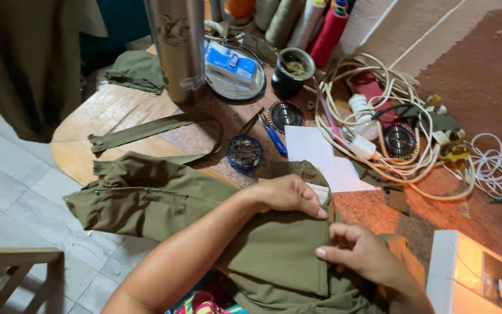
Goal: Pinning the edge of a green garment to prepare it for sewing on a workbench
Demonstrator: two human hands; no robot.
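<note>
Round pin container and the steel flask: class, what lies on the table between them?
In the head view, a folded olive fabric strip lies on the table between the pin container and the steel flask.

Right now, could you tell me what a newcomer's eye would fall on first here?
First, the olive-green garment spread over the table's near edge, with the left hand and right hand pinching its seam. Next, the tangled cream cable to the right, and the tall steel flask standing at the back.
</note>
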